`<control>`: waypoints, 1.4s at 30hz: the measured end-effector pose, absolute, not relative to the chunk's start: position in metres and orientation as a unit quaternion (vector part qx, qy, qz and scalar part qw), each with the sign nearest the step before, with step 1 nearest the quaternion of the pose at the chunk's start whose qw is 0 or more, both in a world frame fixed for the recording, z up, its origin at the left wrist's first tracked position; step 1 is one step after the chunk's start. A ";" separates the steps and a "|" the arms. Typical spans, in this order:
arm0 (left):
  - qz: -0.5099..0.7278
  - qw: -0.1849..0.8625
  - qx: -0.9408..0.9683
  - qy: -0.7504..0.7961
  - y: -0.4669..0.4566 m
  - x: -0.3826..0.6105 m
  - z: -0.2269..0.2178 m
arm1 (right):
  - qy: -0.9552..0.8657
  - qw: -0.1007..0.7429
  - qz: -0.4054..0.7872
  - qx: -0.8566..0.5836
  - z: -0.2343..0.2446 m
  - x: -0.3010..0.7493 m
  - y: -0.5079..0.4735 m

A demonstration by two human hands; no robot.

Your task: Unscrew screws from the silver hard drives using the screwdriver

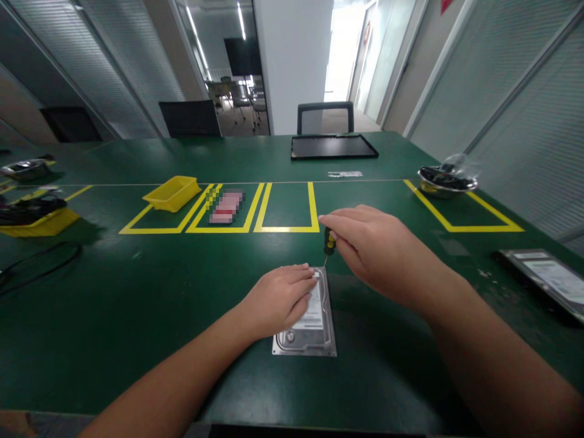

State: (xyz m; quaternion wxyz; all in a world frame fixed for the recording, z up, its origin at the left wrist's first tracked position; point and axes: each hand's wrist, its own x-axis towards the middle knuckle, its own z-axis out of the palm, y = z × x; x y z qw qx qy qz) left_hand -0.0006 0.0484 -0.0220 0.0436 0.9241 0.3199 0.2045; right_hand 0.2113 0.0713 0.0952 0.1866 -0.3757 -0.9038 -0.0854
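A silver hard drive [326, 340] with a white label lies flat on the green table in front of me. My left hand [283, 298] rests flat over its upper left part, fingers stretched out and pointing right. Above the drive's far right corner, my right hand [365, 237] grips a small screwdriver [329, 242] with a black and yellow handle. The screwdriver stands nearly upright, its thin shaft reaching down to that corner. Whether the tip sits in a screw is too small to tell.
Yellow tape marks several areas on the table [173, 334]. A yellow tray [172, 193] stands at the left, a metal bowl [447, 181] of dark items at the right. Another hard drive [547, 280] lies right. A black-framed panel [334, 146] lies far back; a black cable [45, 267] lies left.
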 end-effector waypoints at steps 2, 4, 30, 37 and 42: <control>0.203 0.042 0.924 0.320 0.048 -0.001 -0.022 | -0.907 0.187 -0.079 -0.370 0.097 0.211 0.071; 0.204 0.042 0.925 0.319 0.048 -0.001 -0.023 | -0.907 0.191 -0.075 -0.367 0.099 0.210 0.071; 0.213 0.057 0.923 0.316 0.051 -0.003 -0.024 | -0.881 0.268 -0.038 -0.389 0.094 0.217 0.080; 0.209 0.059 0.922 0.319 0.050 -0.002 -0.022 | -0.870 0.281 -0.044 -0.403 0.091 0.217 0.081; 0.197 0.060 0.923 0.325 0.050 -0.001 -0.021 | -0.872 0.276 -0.039 -0.402 0.092 0.216 0.082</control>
